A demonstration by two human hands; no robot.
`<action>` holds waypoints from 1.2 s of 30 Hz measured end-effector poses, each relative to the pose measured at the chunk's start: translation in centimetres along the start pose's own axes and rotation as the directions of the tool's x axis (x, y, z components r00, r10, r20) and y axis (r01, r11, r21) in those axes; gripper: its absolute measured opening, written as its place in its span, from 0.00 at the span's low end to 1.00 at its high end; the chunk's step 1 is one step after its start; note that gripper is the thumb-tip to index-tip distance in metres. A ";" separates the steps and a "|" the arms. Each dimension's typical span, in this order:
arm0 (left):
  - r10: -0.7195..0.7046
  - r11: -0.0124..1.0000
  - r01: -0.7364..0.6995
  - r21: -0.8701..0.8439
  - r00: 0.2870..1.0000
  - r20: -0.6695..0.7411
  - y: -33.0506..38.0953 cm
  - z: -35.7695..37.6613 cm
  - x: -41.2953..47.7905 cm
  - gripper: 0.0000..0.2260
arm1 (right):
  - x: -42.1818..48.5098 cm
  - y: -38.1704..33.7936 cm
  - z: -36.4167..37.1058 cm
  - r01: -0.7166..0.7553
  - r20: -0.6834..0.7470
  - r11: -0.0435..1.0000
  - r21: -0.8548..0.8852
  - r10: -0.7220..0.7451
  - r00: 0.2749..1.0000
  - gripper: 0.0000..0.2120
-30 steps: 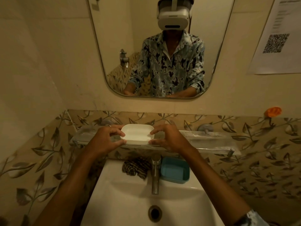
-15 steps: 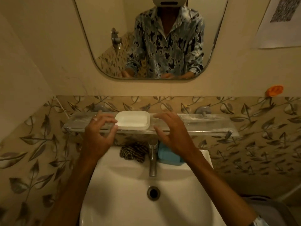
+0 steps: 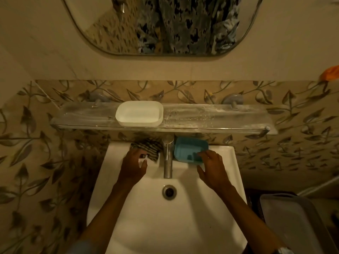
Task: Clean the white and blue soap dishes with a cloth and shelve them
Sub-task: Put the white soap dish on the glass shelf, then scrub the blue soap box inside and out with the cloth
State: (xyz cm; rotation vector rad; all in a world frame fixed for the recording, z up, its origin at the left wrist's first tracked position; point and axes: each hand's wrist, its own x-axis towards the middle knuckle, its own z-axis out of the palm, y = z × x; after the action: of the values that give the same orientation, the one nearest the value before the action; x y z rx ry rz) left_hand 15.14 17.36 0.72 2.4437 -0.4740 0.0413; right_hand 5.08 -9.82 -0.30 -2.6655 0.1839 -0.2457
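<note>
Already shelved, the empty white plastic soap dish [image 3: 139, 113] sat mid-frame on the glass shelf [image 3: 220, 116]. Below, the blue plastic soap dish [image 3: 189, 149], seemingly empty, rested on the white ceramic sink [image 3: 225, 158], the right hand [image 3: 211, 168] spread, fingertips on its near edge. The left hand [image 3: 133, 165] touched the striped cloth [image 3: 146, 144], grip unclear. Lifting the dish clear of the metal tap [image 3: 167, 162] before wiping seemed wise.

You have nothing legible here: no lettering, brand, number or sign reads on any surface in front of you. The orange object [image 3: 331, 72] on the wall at your two o'clock is too blurred to tell whether it carries a mark.
</note>
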 end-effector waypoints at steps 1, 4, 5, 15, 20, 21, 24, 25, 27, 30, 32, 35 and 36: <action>0.008 1.000 -0.008 0.025 1.000 0.016 0.1 0.5 0.6 0.13 | 0.4 0.2 0.3 -0.003 0.026 0.999 -0.036 0.004 1.000 0.24; 0.043 0.990 -0.045 0.133 0.999 0.018 0.0 1.6 2.2 0.21 | 1.2 0.4 0.6 0.021 0.095 0.990 -0.142 -0.007 0.995 0.23; 0.053 0.984 -0.052 0.171 0.999 0.001 -0.2 1.9 2.7 0.23 | 1.3 0.4 0.7 0.038 0.091 0.986 -0.160 -0.023 0.996 0.21; -0.157 0.879 0.109 0.464 0.985 0.067 -2.4 3.2 4.3 0.26 | -3.3 -0.1 -0.9 -0.054 -0.089 0.988 0.141 0.067 0.994 0.08; -0.211 0.953 0.183 0.242 0.973 0.095 -3.2 1.8 4.4 0.18 | -7.0 -2.0 -1.9 -0.265 -0.099 0.758 0.597 0.397 0.912 0.04; -0.222 0.970 0.210 0.126 0.971 0.091 -3.3 1.4 4.0 0.16 | -7.7 -2.2 -2.0 -0.283 -0.084 0.707 0.648 0.435 0.896 0.04; -0.269 0.958 0.270 -0.098 0.963 0.031 -3.6 0.2 1.8 0.12 | -9.8 -2.7 -2.3 -0.332 -0.011 0.545 0.770 0.532 0.847 0.07; -0.274 0.951 0.272 -0.147 0.962 0.004 -3.6 -0.2 0.8 0.11 | -10.4 -2.8 -2.4 -0.354 0.027 0.479 0.803 0.564 0.825 0.08; -0.272 0.933 0.254 -0.255 0.962 -0.038 -3.2 -1.0 -1.2 0.08 | -11.7 -3.3 -2.6 -0.378 0.098 0.362 0.852 0.600 0.794 0.08; -0.274 0.867 0.193 -0.459 0.954 -0.118 -1.8 -2.7 -4.5 0.10 | -13.2 -4.2 -2.9 -0.379 0.164 0.276 0.883 0.576 0.801 0.06; -0.213 0.884 0.110 -0.455 0.960 -0.182 -0.5 -3.9 -6.8 0.15 | -14.2 -4.8 -3.0 -0.385 0.202 0.242 0.891 0.549 0.811 0.08; -0.170 0.847 0.024 -0.532 0.959 -0.227 2.2 -5.2 -9.3 0.09 | -15.4 -5.8 -3.1 -0.380 0.210 0.282 0.881 0.486 0.848 0.14; -0.197 0.786 0.029 -0.617 0.959 -0.205 3.3 -5.3 -10.0 0.05 | -15.7 -6.1 -3.1 -0.359 0.196 0.295 0.886 0.463 0.865 0.13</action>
State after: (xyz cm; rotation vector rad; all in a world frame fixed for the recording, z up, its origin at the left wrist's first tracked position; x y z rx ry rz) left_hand 5.10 21.45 5.42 1.7829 -0.1742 0.1350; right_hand -10.32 -3.06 2.94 -1.4010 0.5838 -0.2129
